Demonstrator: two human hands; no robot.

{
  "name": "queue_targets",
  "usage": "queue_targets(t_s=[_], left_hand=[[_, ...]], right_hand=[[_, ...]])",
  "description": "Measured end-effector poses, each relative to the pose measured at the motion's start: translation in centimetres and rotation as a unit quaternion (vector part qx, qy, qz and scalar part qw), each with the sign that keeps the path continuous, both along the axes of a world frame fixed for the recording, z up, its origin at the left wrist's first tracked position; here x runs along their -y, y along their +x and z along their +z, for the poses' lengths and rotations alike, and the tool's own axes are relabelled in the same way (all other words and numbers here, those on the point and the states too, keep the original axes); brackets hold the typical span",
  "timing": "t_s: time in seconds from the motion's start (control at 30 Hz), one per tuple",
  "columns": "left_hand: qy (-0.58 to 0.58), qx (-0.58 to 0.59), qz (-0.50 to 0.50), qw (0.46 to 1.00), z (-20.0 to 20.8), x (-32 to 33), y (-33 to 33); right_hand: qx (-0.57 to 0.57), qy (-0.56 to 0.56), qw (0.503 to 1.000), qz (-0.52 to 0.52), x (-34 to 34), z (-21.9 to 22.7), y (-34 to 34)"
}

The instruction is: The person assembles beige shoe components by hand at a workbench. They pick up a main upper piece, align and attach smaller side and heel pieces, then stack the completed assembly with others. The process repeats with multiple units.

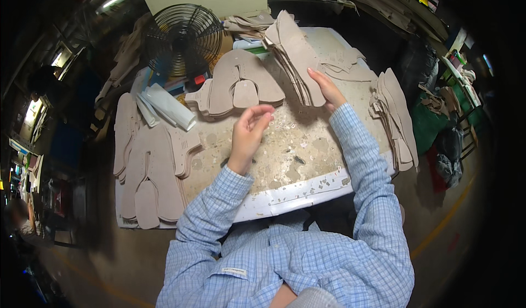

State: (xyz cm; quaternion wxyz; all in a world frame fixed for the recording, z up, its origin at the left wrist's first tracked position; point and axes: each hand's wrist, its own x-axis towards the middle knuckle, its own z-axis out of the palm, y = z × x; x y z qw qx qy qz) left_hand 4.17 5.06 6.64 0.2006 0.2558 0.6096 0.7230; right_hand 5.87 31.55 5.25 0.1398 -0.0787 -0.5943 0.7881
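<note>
My right hand [327, 91] grips a thick stack of beige cut pieces [293, 56] by its lower right edge. The stack tilts above the far part of the table, its layers fanned a little on the left side. Over the middle of the table, my left hand [250, 135] is raised with its fingers curled and its thumb close to the fingertips; whether a small scrap is between them I cannot make out. Just beyond it lies a pile of beige shoe-upper-shaped pieces [227, 80] with a tongue-shaped piece [245, 93] on it.
More beige piles lie at the left [164, 160] and right [395, 119] table edges. A rolled white sheet [169, 106] sits near a black fan [183, 39] at the back left. Small scraps litter the worn tabletop [274, 165]. Dark bags [446, 154] stand beyond the right side.
</note>
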Motion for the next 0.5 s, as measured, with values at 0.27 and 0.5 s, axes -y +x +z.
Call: queue_targets(t_s=[0.27, 0.5], left_hand=[[-0.023, 0.059, -0.060, 0.996, -1.4, 0.2, 1.1], [-0.026, 0.086, -0.079, 0.993, -1.1, 0.1, 1.8]], right_hand=[[0.195, 0.083, 0.977, -0.017, -2.2, -4.4, -6.0], [0.276, 0.450, 0.845, -0.088, -1.3, -1.5, -5.7]])
